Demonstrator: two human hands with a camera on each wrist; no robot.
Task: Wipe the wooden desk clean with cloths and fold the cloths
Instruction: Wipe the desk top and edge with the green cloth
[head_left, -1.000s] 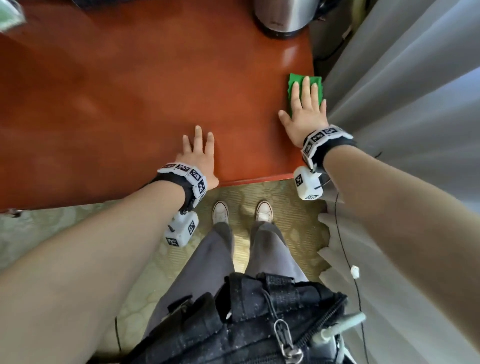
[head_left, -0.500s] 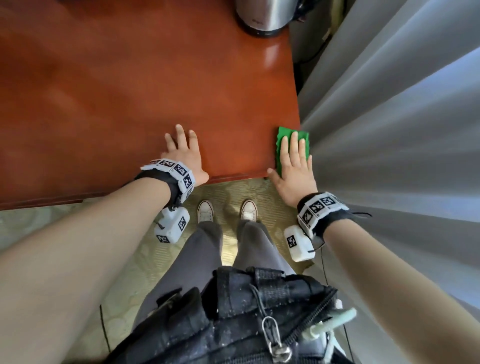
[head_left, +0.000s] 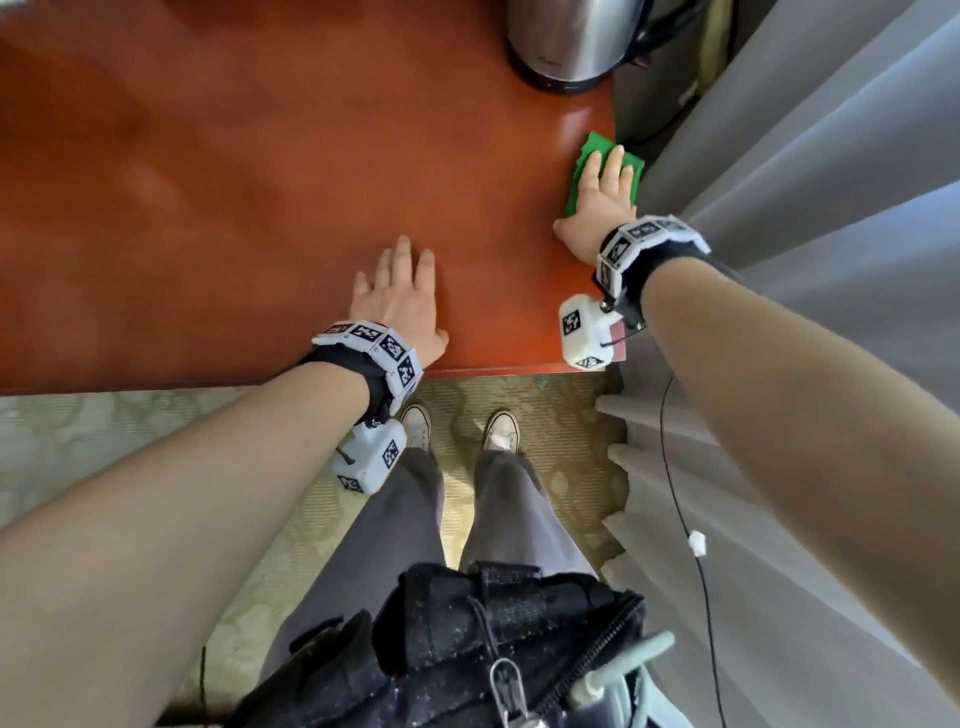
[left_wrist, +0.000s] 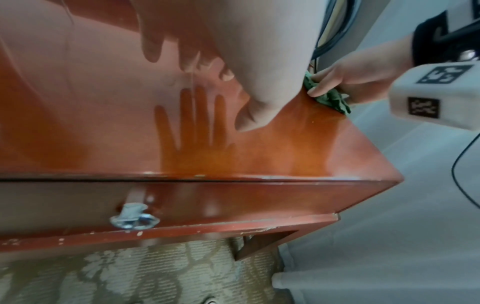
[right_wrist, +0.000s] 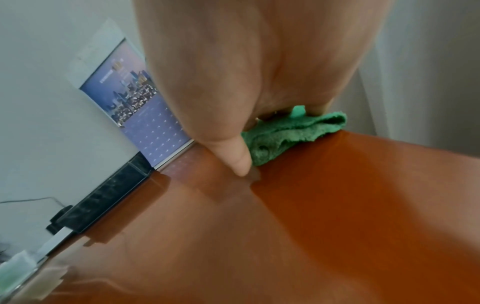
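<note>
My right hand (head_left: 602, 200) lies flat, fingers straight, pressing the folded green cloth (head_left: 587, 156) at the right edge of the shiny red-brown wooden desk (head_left: 234, 208). My left hand (head_left: 397, 301) rests flat, fingers spread, by the near edge.

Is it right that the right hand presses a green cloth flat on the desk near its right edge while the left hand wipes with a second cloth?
Not quite. The left hand has no cloth: it lies flat and bare on the wooden desk, as the head view shows. The rest stands: the right hand presses the green cloth near the desk's right edge.
</note>
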